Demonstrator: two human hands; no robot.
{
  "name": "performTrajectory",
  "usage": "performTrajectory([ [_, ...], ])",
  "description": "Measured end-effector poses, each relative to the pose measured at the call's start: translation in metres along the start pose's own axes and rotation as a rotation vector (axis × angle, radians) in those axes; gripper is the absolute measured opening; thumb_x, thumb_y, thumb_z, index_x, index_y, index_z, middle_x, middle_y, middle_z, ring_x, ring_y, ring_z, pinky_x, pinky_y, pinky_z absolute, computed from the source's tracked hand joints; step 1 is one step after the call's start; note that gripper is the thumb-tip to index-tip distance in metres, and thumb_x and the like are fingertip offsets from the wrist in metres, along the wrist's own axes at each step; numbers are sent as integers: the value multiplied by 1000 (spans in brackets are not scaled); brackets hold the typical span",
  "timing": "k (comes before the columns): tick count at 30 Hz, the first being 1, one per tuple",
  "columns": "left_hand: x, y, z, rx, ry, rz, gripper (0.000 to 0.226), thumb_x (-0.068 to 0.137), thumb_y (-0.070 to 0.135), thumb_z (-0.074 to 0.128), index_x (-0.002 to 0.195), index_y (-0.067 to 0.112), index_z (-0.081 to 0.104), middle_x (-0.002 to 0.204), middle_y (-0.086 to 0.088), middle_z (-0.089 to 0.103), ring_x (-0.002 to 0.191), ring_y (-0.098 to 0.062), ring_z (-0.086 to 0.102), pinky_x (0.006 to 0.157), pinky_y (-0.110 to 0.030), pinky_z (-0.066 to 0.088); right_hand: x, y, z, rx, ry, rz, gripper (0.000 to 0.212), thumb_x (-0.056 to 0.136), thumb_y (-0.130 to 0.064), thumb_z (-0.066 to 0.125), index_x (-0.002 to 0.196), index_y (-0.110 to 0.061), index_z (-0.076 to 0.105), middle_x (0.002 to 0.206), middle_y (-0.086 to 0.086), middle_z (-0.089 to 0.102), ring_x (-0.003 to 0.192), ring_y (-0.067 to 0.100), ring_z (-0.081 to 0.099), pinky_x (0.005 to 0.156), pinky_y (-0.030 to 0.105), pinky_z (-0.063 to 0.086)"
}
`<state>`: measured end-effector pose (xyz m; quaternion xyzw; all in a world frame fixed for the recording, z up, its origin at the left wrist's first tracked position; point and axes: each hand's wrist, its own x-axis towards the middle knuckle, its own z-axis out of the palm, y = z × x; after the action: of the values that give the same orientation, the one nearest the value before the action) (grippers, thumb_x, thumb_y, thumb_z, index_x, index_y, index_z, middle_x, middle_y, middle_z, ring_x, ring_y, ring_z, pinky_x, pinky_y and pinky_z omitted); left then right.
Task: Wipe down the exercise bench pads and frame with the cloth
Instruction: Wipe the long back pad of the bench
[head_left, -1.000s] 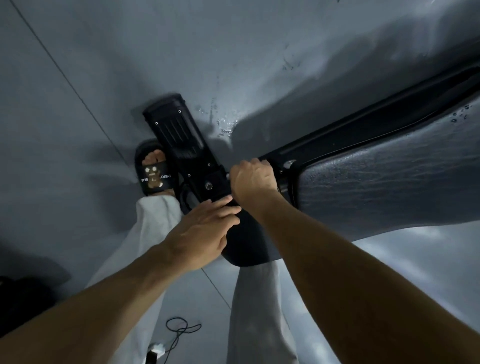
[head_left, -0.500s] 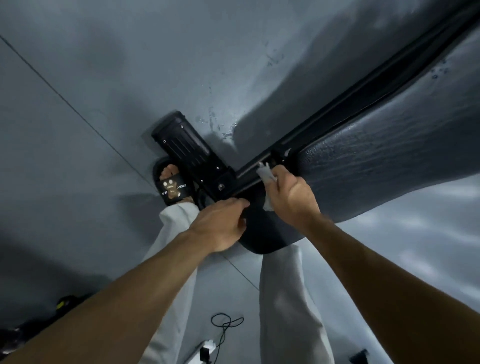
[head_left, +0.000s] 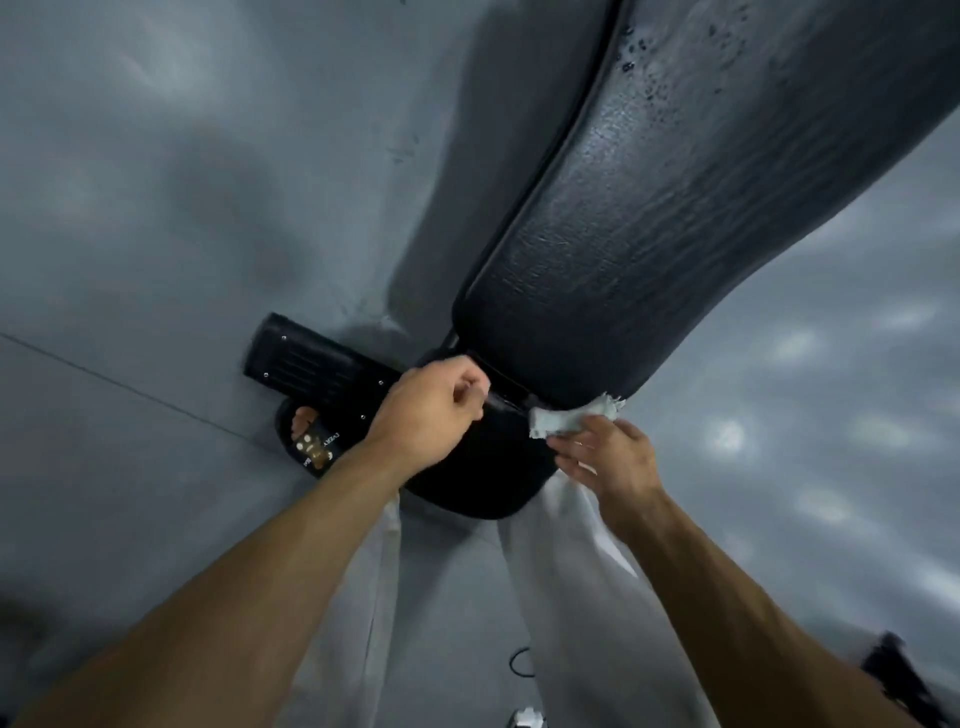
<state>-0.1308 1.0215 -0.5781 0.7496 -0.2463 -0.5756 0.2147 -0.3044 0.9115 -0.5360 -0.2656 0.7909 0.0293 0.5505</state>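
We're down at the near end of the long black textured vinyl bench pad (head_left: 675, 234), and the wipe is working the gap where that pad meets the smaller rounded black seat pad (head_left: 478, 478) below it. The right hand (head_left: 608, 457) pinches the small crumpled white cloth (head_left: 571, 418) at the fingertips, and the cloth sits pressed right against the lower edge of the big pad, just beside the dark frame joint (head_left: 506, 395). The left hand (head_left: 431, 405) is curled into a loose fist over that joint; whether it grips a part of the frame or nothing at all, I cannot tell. Both forearms reach forward and downward, wrists angled inward toward the gap.

Water beads still dot the far upper stretch of the pad, so plenty looks undone. Next, I'd judge, the cloth needs to be pushed into the seam and dragged along it, firm pressure, then out onto the black ribbed plastic foot bar (head_left: 311, 364) resting on the grey floor (head_left: 156, 208).
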Motion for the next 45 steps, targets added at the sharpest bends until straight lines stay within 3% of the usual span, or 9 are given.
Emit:
performTrajectory([
  [6,58,77,27,190,-4,20,46,102,54,50,76,25,74,75,15,72,79,-3,66,83,-31,52,38,-14,-38,245,7,62,7,98,-8,52,101,-6,58,79,11,68,79,27,75,80,43,63],
  [11,103,115,45,518,-78,-92,44,99,57,54,74,26,73,64,13,72,69,-3,69,84,-36,57,62,-20,-49,449,-96,165,19,99,-10,53,117,-3,57,95,15,76,84,25,78,73,39,64],
  [21,115,133,52,552,-98,-287,47,97,58,58,73,22,76,64,12,74,66,-4,72,86,-34,59,95,-80,-55,637,-112,126,10,100,-10,57,108,-5,54,92,21,76,76,24,78,66,31,62],
  [26,114,130,53,696,-61,-223,50,96,64,53,69,27,73,61,19,71,63,1,69,83,-32,58,87,-74,-54,573,-40,98,6,99,-11,56,96,-16,53,96,13,76,81,21,78,71,35,62],
  [29,126,129,47,584,-175,-264,46,96,59,58,70,26,76,63,15,73,64,-4,72,83,-36,60,82,-47,-49,512,67,134,14,97,-12,57,95,-26,58,96,9,73,86,26,75,67,35,63],
  [34,132,132,40,535,-275,-278,42,98,53,61,73,23,77,66,12,74,65,-4,72,84,-38,61,105,-82,-47,502,152,-35,7,92,-17,62,99,-14,62,90,7,73,76,22,76,59,30,59],
  [37,129,135,38,559,-304,-272,42,98,54,60,74,24,77,67,14,74,65,-2,72,83,-37,61,98,-72,-44,430,195,22,16,92,-18,62,106,-12,62,87,10,76,66,21,75,53,31,57],
  [40,132,140,33,573,-334,-270,43,98,55,59,74,24,77,66,15,74,63,-1,71,83,-35,60,91,-68,-37,385,248,54,20,83,-29,63,98,-17,64,80,9,75,65,25,74,58,40,61],
  [45,132,143,28,581,-404,-173,43,100,51,59,72,22,76,66,13,74,64,-2,72,84,-37,61,112,-121,-39,313,329,-153,23,68,-41,62,80,-21,59,72,-1,72,65,26,73,67,52,61],
])
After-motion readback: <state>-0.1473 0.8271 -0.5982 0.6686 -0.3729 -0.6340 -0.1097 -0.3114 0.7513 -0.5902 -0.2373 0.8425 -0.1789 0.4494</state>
